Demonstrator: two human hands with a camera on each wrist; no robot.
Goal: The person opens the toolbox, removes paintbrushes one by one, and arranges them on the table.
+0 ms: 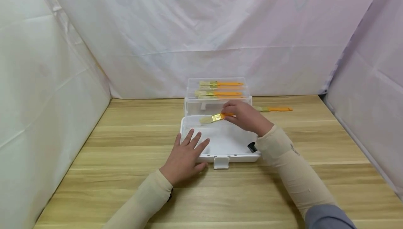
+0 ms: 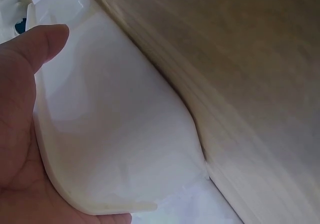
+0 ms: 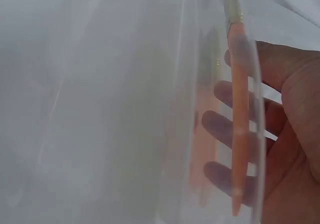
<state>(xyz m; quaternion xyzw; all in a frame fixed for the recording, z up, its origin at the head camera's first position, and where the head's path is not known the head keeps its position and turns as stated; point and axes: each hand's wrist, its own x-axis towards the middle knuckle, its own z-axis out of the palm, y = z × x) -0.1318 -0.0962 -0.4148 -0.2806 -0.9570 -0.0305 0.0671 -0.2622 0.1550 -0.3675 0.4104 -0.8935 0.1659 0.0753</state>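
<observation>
My right hand [image 1: 247, 118] pinches the orange handle of a paintbrush [image 1: 216, 117], its pale bristles pointing left above a white plastic box [image 1: 242, 159]. In the right wrist view, the fingers [image 3: 225, 129] and an orange handle [image 3: 240, 109] show through clear plastic. Over the box's front left corner rests my left hand [image 1: 184, 157], fingers straight and spread across the rim, thumb low by the front. The left wrist view has that thumb lying against the white outer wall [image 2: 115, 119]. Several orange-handled paintbrushes [image 1: 228, 93] lie in the box's raised clear tray section [image 1: 195, 108].
Another orange-handled paintbrush [image 1: 280, 109] lies on the wooden table [image 1: 126, 145], right of the box and partly behind my right hand. A latch [image 1: 221, 163] hangs at the box's front. White cloth [image 1: 201, 29] walls in the table at the back and sides.
</observation>
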